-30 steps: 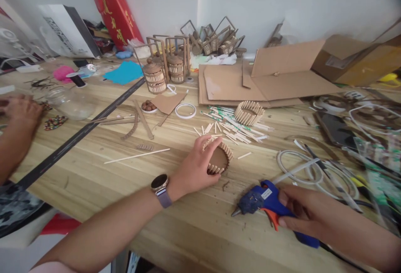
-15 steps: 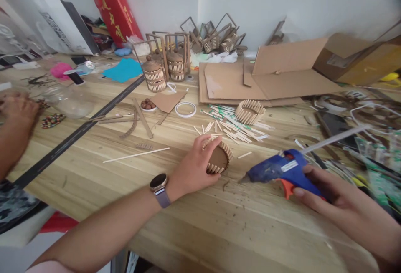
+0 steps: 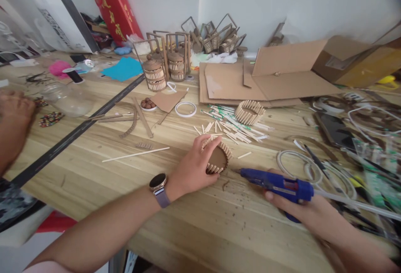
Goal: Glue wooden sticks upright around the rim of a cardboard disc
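Note:
My left hand [image 3: 196, 162] grips the near left side of a small round basket [image 3: 221, 158], a brown disc ringed with short upright wooden sticks. Part of its rim is hidden behind my fingers. In my right hand [image 3: 297, 210] is a blue hot glue gun [image 3: 278, 183], its nozzle pointing left, close to the basket's right side. A clear glue stick [image 3: 354, 201] trails from its back end. Just beyond the basket lie loose cut sticks [image 3: 234, 131], and one single stick [image 3: 244, 155] rests to its right. A second stick-walled ring [image 3: 249, 112] stands behind them.
Finished lidded baskets with tall handles [image 3: 155, 72] stand at the back, near flattened cardboard [image 3: 232, 83]. Cables [image 3: 300, 166] and a phone [image 3: 333, 129] crowd the right side. Another person's hand [image 3: 15, 114] is at the far left, near a glass jar [image 3: 67, 99].
My right hand has turned the glue gun, so its glue stick now points right and low instead of up. The nozzle has come slightly nearer the basket. My left hand stays put.

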Demonstrator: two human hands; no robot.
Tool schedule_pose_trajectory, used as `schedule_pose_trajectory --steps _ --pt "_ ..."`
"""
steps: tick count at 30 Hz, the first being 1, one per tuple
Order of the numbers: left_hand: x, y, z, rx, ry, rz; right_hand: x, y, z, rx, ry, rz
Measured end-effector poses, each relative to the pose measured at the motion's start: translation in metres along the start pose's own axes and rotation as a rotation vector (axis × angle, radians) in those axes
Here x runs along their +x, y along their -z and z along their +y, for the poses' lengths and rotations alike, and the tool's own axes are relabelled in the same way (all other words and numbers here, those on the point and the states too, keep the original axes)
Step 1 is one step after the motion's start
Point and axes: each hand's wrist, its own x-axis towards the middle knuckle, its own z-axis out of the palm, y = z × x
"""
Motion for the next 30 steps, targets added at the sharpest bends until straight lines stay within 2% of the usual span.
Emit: schedule_pose_trajectory --steps 5,8,13,18,30 --pt "0.0 -0.002 -0.003 -0.015 0.003 0.006 0.002 -0.009 0.007 -0.169 0.103 -0.035" --pt "0.001 -0.004 -0.005 -0.025 0.008 0.005 0.001 -0.014 0.005 -0.181 0.137 -0.087" --pt "0.002 -0.003 -0.004 -0.042 0.005 0.003 0.001 -0.019 -0.003 -0.176 0.158 -0.041" --pt "0.002 -0.002 -0.003 -0.04 0.002 0.005 0.002 -0.019 -0.005 -0.219 0.205 -0.062" --pt "0.001 -0.002 -0.002 -0.029 0.007 -0.006 0.005 -0.022 -0.007 -0.258 0.192 -0.054"
